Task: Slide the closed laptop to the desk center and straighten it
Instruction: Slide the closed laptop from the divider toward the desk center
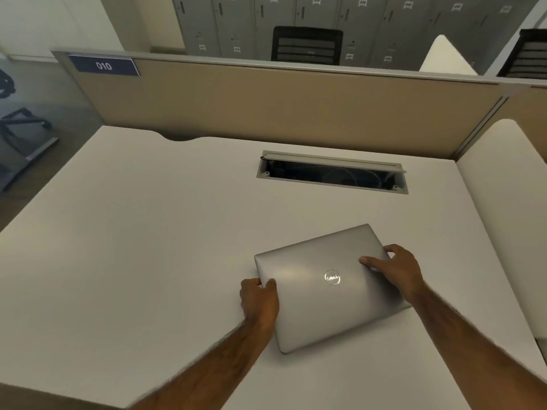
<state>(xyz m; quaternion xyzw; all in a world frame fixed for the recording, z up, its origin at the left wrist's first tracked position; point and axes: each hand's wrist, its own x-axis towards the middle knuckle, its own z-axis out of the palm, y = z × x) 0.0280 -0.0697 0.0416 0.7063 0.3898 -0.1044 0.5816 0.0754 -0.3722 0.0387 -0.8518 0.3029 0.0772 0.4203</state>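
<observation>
Head view: closed laptop [328,287] lying flat on white desk [148,232], right of centre, near front edge, skewed against desk lines. Left edge clasped by left hand [260,300], thumb on lid. Right edge clasped by right hand [396,269], thumb on lid. Opposite-side hold likely chosen so rotation and slide are controlled together. Open cable tray [331,174] sits behind, well apart. Straightening judged not yet done.

We face a tan partition [266,102] carrying a blue sign [103,66] reading 010, with grey lockers [296,22] and a black chair [306,44] behind it; another chair's base [20,125] stands on the floor at left, under dim, even light
</observation>
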